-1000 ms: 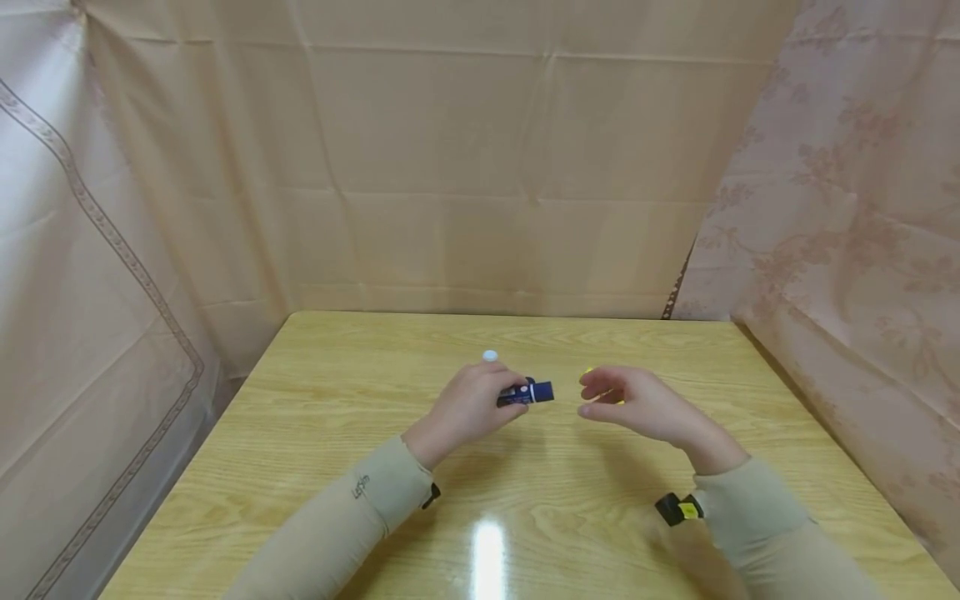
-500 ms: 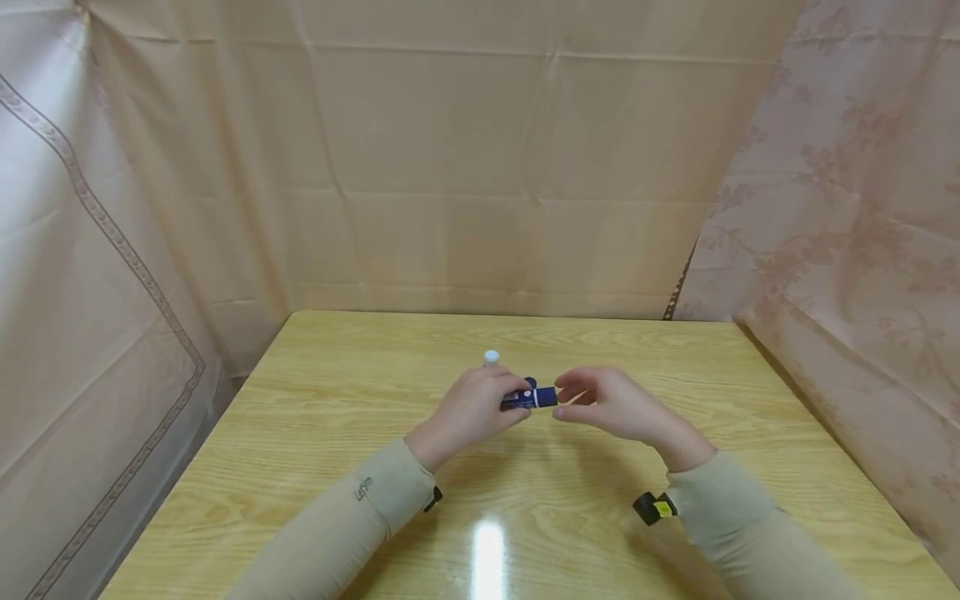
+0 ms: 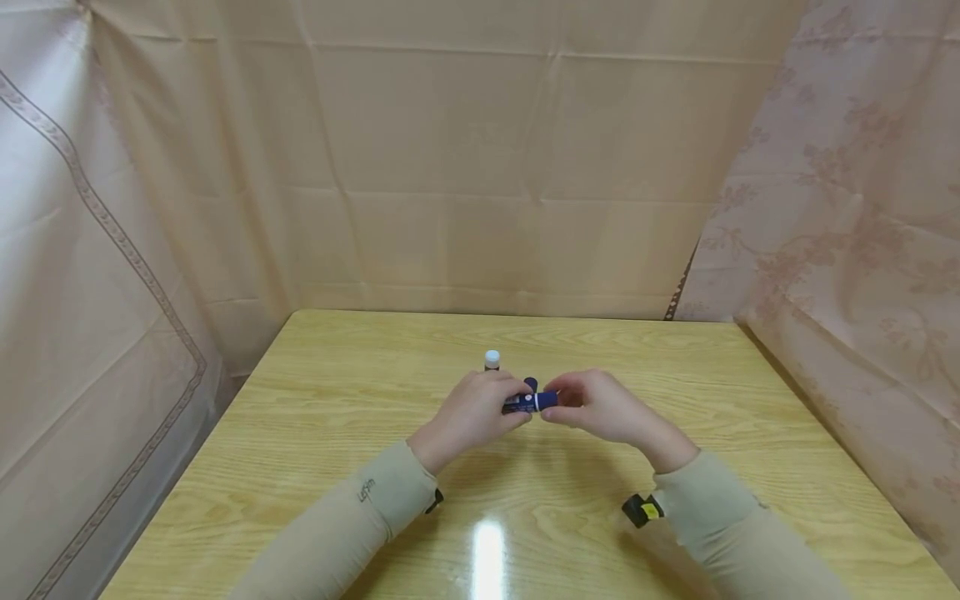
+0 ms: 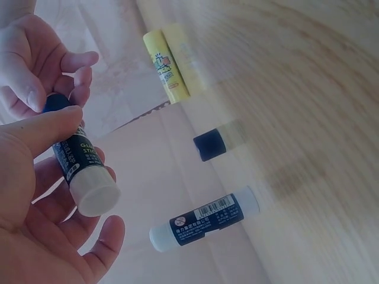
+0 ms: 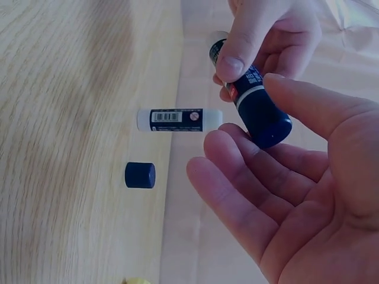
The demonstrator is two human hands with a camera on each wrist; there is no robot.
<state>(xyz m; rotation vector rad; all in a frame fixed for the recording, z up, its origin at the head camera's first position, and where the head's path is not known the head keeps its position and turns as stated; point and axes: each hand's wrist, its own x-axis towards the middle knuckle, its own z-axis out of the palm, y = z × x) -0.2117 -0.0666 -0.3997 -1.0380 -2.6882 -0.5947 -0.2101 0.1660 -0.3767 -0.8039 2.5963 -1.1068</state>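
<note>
A glue stick (image 4: 80, 148) with a dark blue label is held in my left hand (image 3: 472, 412), pinched between thumb and fingers. It lies roughly level, its dark blue cap (image 5: 265, 121) pointing right. My right hand (image 3: 600, 407) is at that capped end, thumb and relaxed fingers on either side of the cap with their tips right by it. A second glue stick (image 4: 206, 220), with a white top and barcode label, stands upright just behind my left hand. A loose dark blue cap (image 5: 140, 175) stands on the table to its right.
A yellow glue stick (image 4: 165, 66) stands farther right; my right hand hides it in the head view. The wood-grain table (image 3: 360, 367) reaches back to a beige cloth (image 3: 450, 167), with patterned cloths at both sides. A bright reflection lies near the front.
My right hand has moved left to the capped end of the glue stick, its finger gap narrowing slightly. The left hand has barely shifted right, still holding the glue stick.
</note>
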